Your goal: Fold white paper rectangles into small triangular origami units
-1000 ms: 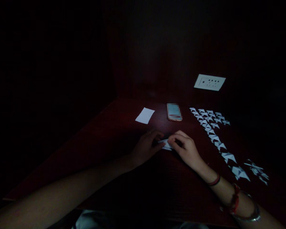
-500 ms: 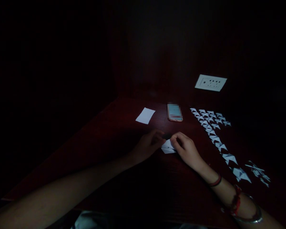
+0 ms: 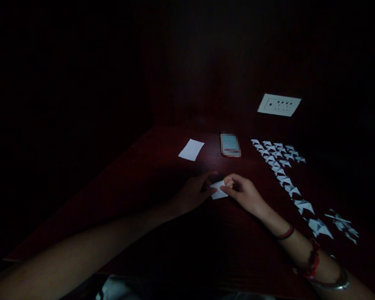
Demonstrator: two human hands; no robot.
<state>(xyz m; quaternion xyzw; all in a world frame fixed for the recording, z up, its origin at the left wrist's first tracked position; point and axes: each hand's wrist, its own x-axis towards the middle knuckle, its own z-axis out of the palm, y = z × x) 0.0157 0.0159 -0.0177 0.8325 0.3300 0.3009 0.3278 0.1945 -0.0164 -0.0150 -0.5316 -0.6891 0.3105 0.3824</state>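
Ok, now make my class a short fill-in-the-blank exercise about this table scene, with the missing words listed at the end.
1. The left hand and right hand hold a small white piece of ____.
2. Between the flat white sheet and the folded white pieces lies a ____.
3. The red bracelet is on the person's ____ arm.

Missing words: paper; smartphone; right.

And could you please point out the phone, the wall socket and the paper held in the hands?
Phone (image 3: 230,144), head view: middle of its pixelated screen.
Wall socket (image 3: 279,105), head view: middle of its plate.
Held paper (image 3: 219,194), head view: lower face, below the thumbs.
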